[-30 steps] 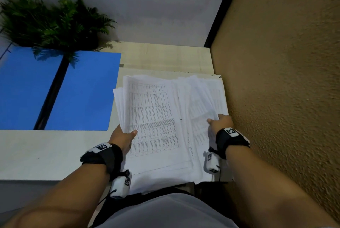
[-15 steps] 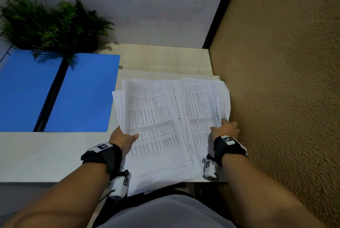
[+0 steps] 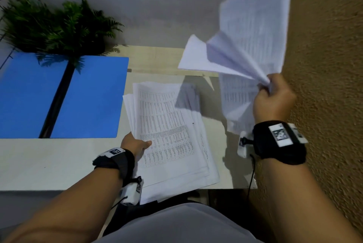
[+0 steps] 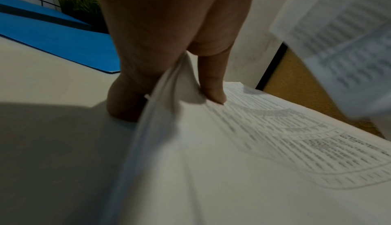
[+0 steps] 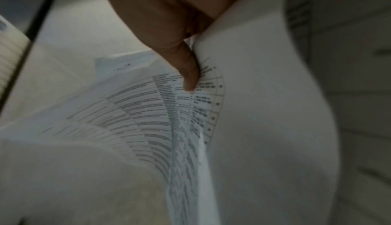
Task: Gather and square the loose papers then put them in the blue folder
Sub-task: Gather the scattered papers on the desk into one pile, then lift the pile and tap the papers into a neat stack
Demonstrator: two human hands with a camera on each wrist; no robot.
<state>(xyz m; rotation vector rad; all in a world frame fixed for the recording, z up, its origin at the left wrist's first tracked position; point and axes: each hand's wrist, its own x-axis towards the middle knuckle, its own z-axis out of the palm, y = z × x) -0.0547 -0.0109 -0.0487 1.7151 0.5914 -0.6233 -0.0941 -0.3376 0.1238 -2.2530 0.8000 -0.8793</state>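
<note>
Right hand: the right hand (image 3: pixel 274 98) is holding a fanned bunch of white printed sheets (image 3: pixel 249 32) up in the air above the worktop, its grip pinching them together at one crumpled corner; the right wrist view is showing the thumb (image 5: pixel 190 71) pressing on the printed side.
Left hand: the left hand (image 3: pixel 135 143) is gripping the left edge of the stack of white printed papers (image 3: pixel 170 133), thumb on top and the edge lifting slightly between thumb and palm.
Stack: it is lying unevenly on the pale worktop (image 3: pixel 49 162), its near end hanging over the front edge.
Blue folder: the open blue plastic folder (image 3: pixel 92 97) is lying flat just left of the stack.
Plant: a green leafy fern (image 3: pixel 57 27) is standing behind the folder.
</note>
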